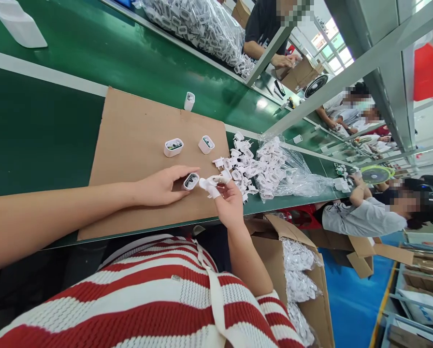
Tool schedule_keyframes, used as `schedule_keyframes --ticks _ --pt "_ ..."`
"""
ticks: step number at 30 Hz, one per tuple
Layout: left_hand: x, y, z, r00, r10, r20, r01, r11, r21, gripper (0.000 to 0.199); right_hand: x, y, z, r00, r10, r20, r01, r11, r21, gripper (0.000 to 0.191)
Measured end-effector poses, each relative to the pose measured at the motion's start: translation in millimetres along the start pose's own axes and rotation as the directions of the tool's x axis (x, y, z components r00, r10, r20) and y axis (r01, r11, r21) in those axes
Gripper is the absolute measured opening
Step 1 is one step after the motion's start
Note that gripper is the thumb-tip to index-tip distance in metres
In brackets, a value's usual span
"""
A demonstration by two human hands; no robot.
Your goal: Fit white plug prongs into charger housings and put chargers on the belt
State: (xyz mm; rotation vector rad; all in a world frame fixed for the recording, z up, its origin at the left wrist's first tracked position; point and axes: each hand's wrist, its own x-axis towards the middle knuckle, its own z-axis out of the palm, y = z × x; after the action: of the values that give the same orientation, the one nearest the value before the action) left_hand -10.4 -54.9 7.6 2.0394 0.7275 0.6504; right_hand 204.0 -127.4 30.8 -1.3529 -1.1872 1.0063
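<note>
Between the thumb and fingers of my left hand (160, 187) is a white charger housing (191, 181), its open oval end facing up and dark parts showing inside. Just right of it, my right hand (229, 198) is closed in a pinch, with white coverings on the fingertips; whatever lies between them blends with the white and cannot be made out. Two more housings, one with green parts inside (173, 148) and another (206, 144), stand on the cardboard sheet (129, 130). A further housing (189, 101) stands at the sheet's far edge.
Loose white plug pieces (243, 166) lie right of the sheet, beside an open plastic bag (274, 162) of similar pieces. A larger bag (198, 29) sits across the bench. Metal frame bars (310, 101) cross above. A carton (310, 285) stands at my right; co-workers sit farther along.
</note>
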Motion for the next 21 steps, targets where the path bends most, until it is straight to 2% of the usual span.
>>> schedule_keyframes --ticks 2,3,5,8,12,17,21 --pt "0 0 -1.0 1.0 -0.011 -0.001 0.011 1.0 -0.028 0.079 1 1 -2 0.998 -0.055 0.021 0.056 0.995 -0.078 0.029" --pt "1 0 -1.3 0.999 -0.026 -0.03 0.025 1.0 -0.017 0.079 2 0 -2 0.996 -0.091 0.022 0.093 0.988 -0.127 0.029" --pt "3 2 -2.1 0.995 -0.051 -0.08 0.051 0.999 0.008 0.065 3 -2 -1 0.983 -0.179 0.027 0.18 0.957 -0.228 0.027" --pt "5 6 -4.4 0.998 -0.045 -0.05 0.044 0.999 -0.016 0.042 7 -8 3 0.944 -0.317 0.093 0.329 0.875 -0.356 0.022" --pt "6 7 -6.1 0.999 -0.032 -0.041 0.031 0.999 -0.042 0.037 16 -9 11 0.872 -0.442 0.208 0.485 0.729 -0.484 0.024" --pt "6 4 -4.7 0.997 -0.049 -0.057 0.044 0.996 -0.08 0.034 20 -3 15 0.824 -0.488 0.288 0.56 0.628 -0.54 0.026" --pt "6 5 -5.6 0.998 -0.033 -0.051 0.029 0.997 -0.078 0.03 17 0 16 0.8 -0.52 0.3 0.587 0.574 -0.571 0.026"
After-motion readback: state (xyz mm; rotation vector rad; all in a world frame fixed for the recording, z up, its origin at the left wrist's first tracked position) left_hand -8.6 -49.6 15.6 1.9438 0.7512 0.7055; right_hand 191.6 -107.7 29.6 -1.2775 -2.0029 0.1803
